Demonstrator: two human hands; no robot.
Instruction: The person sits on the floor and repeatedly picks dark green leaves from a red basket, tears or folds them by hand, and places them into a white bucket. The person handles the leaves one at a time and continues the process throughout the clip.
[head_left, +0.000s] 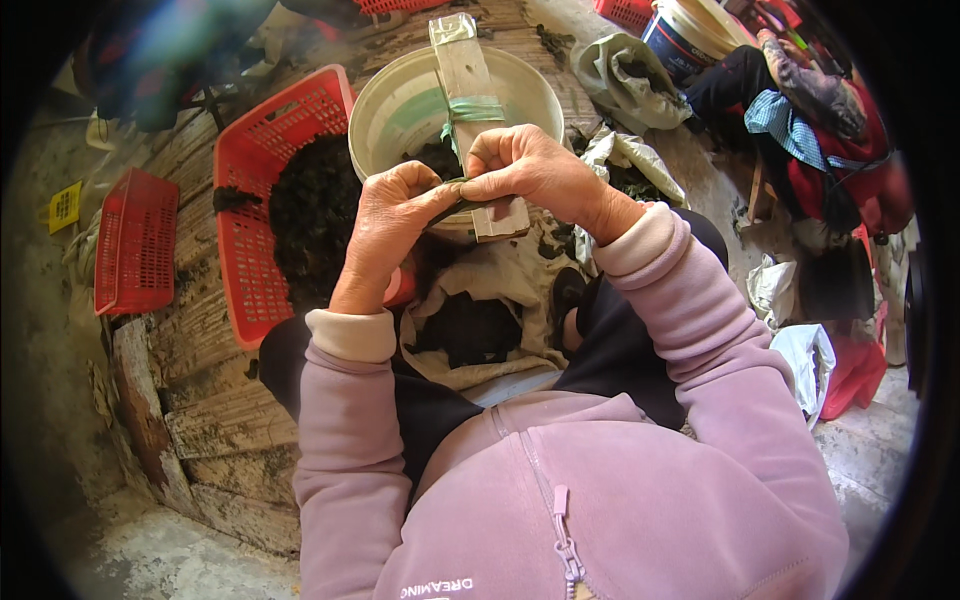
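Note:
My left hand (397, 217) and my right hand (529, 172) meet over the near rim of a large round pale tub (365, 97). Between their thumbs and fingers they pinch a thin, dark green, leaf-like strip (450, 206). Beneath them a wooden board (465, 71), wrapped with green tape (476, 109), lies across the tub. Dark material is partly visible inside the tub. Left of it, a red plastic basket (251, 247) holds a heap of dark, leafy material (311, 217). An open cloth sack (427, 300) with dark contents (472, 330) stands between my legs.
A smaller red basket (135, 244) is at the left on the wooden boards. At the upper right are an open sack (615, 82), a labelled bucket (679, 45) and another seated person (817, 105). White and red plastic bags (851, 375) lie at the right.

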